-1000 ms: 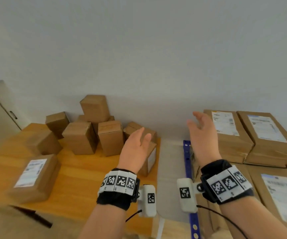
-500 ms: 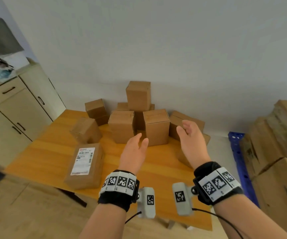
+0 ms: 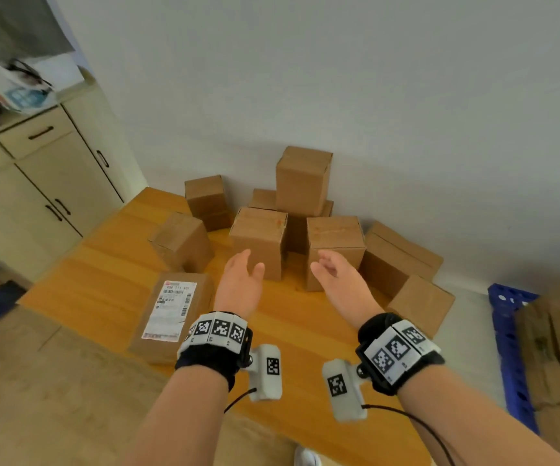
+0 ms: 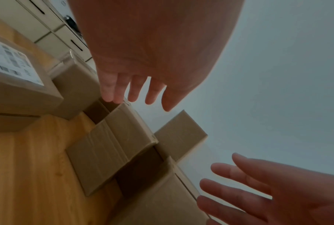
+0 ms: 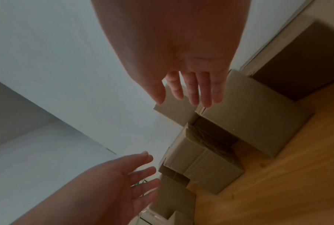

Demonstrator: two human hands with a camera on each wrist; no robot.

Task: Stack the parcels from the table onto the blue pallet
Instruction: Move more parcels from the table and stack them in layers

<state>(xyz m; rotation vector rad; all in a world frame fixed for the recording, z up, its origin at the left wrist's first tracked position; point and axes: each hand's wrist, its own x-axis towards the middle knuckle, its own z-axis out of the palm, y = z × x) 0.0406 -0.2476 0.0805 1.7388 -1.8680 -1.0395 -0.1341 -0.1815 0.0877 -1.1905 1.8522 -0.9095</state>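
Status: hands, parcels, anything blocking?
Left hand and right hand open, empty, over the table. Plain parcels just ahead, untouched. Labelled parcel flat at left. Nothing blocking.

Cream cabinet (image 3: 36, 183) by white wall (image 3: 339, 79), perhaps bags (image 3: 16, 89) on top

Soft, even daylight in the head view; dim, murky wrist views.

The wall (image 3: 372, 79) is evenly lit, without glare. Left of the table (image 3: 114, 280), the cabinet (image 3: 36, 183) smears and bends with wide-angle distortion. Soft shadows sit between the parcels (image 3: 260, 242). Both wrist views are underexposed, with the nearest skin blurred.
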